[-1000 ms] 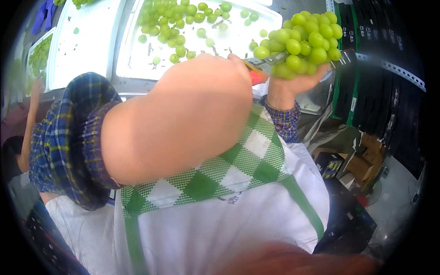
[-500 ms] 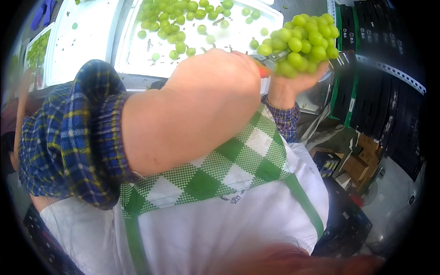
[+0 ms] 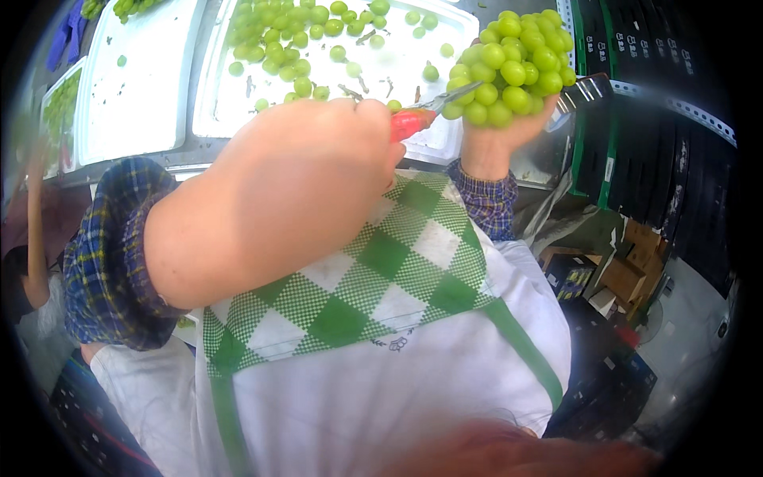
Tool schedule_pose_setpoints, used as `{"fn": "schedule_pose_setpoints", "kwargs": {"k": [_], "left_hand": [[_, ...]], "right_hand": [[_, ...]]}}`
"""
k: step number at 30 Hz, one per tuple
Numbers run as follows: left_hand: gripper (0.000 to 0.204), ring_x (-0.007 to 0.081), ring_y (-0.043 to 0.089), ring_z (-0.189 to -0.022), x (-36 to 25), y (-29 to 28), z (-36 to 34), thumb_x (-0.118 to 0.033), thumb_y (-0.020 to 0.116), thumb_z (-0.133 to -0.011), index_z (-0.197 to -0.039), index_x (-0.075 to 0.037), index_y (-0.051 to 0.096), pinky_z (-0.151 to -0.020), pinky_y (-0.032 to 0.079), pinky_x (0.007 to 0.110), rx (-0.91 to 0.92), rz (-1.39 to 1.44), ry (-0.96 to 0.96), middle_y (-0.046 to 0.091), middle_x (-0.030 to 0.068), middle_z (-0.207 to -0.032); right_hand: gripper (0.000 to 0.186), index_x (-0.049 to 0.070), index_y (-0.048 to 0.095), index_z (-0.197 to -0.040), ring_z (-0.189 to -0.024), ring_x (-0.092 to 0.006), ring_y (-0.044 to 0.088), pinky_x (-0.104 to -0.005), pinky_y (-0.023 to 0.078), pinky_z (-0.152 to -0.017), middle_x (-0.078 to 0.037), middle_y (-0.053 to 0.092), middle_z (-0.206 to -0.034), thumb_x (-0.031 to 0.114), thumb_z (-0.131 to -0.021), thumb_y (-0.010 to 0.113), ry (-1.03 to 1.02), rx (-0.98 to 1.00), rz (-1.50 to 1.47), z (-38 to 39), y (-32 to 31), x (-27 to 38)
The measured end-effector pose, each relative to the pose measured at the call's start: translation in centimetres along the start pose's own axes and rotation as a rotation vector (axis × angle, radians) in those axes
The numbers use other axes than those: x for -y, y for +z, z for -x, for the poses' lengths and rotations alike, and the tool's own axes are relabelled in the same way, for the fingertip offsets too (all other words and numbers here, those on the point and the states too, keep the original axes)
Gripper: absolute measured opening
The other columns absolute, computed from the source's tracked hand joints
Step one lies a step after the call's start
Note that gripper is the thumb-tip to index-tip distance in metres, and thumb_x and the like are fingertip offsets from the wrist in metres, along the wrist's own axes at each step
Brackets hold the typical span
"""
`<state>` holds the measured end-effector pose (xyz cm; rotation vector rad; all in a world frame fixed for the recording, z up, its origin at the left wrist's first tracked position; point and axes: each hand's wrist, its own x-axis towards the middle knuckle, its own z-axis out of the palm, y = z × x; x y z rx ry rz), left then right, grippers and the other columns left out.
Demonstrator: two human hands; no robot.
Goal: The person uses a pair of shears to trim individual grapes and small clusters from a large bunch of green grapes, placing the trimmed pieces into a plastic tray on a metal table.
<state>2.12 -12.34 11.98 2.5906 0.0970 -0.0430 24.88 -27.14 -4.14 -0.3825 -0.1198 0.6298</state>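
My left hand [image 3: 330, 151] is closed round the red handles of small scissors [image 3: 410, 124], its fingers mostly hidden behind the back of the hand. The metal blades reach right, their tips at the left side of a bunch of green grapes [image 3: 517, 71]. From below, my right hand [image 3: 509, 139] holds up this bunch, with the palm under it and most fingers behind the berries. Beyond my left hand, many loose green grapes [image 3: 274, 52] and bits of brown stem lie in a white tray [image 3: 213, 79].
Another white tray [image 3: 147, 87] stands to the left with grapes at its far end. Stacked black crates [image 3: 644, 143] rise on the right beside a perforated metal rail [image 3: 699, 118]. Cardboard boxes [image 3: 624, 274] sit lower right. At the far left a co-worker's arm [image 3: 36, 222] shows.
My left hand has drawn back to the left and slightly down with the scissors, baring their blades. The grape bunch in my right hand has shifted slightly left.
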Motion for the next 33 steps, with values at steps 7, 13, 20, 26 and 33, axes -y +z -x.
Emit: {"fn": "schedule_pose_setpoints", "kwargs": {"k": [7,13,20,26,33], "left_hand": [[0.019,0.0379,0.058,-0.064,0.0,-2.0,0.6,-0.014,0.052,-0.098,-0.104,0.003,0.058,-0.06,0.047,0.041,0.064,0.259,-0.163,0.059,0.0201,-0.075],[0.026,0.0279,0.054,-0.059,0.2,-3.3,0.6,-0.019,0.048,-0.102,-0.109,0.003,0.06,-0.058,0.045,0.036,0.117,0.441,-0.169,0.055,0.016,-0.071],[0.033,0.018,0.052,-0.06,0.7,-5.1,-0.4,-0.025,0.046,-0.104,-0.102,0.004,0.063,-0.058,0.043,0.031,0.301,0.553,-0.286,0.057,0.01,-0.069],[0.041,0.0114,0.047,-0.061,1.1,-7.1,-1.5,-0.031,0.047,-0.104,-0.089,0.004,0.064,-0.056,0.04,0.029,0.508,0.602,-0.45,0.055,0.004,-0.066],[0.039,0.0097,0.048,-0.062,1.1,-7.1,-2.7,-0.033,0.054,-0.099,-0.085,0.002,0.065,-0.057,0.04,0.027,0.323,0.497,-0.264,0.056,0.0024,-0.067]], "right_hand": [[0.061,0.01,0.05,-0.134,-0.117,-0.0301,0.057,-0.0467,0.048,-0.1,-0.013,0.057,-0.129,0.057,-0.097,0.038,0.145,0.022,0.156,0.0,-0.5,0.2],[0.065,0.006,0.048,-0.135,-0.117,-0.0371,0.056,-0.054,0.048,-0.099,-0.015,0.056,-0.13,0.057,-0.096,0.038,0.343,0.215,-0.079,0.5,-1.0,-1.1],[0.062,0.008,0.046,-0.138,-0.124,-0.0369,0.053,-0.0547,0.043,-0.106,-0.017,0.053,-0.137,0.055,-0.099,0.035,0.421,0.049,-0.113,1.6,-1.2,-1.5],[0.069,0.009,0.045,-0.141,-0.127,-0.0362,0.051,-0.0545,0.043,-0.107,-0.016,0.051,-0.14,0.061,-0.097,0.033,0.534,0.186,-0.205,2.5,-0.8,-1.6],[0.077,0.012,0.042,-0.145,-0.13,-0.0353,0.049,-0.0563,0.041,-0.107,-0.015,0.049,-0.143,0.067,-0.092,0.039,0.582,0.331,-0.264,2.1,-2.7,-2.7]]}}
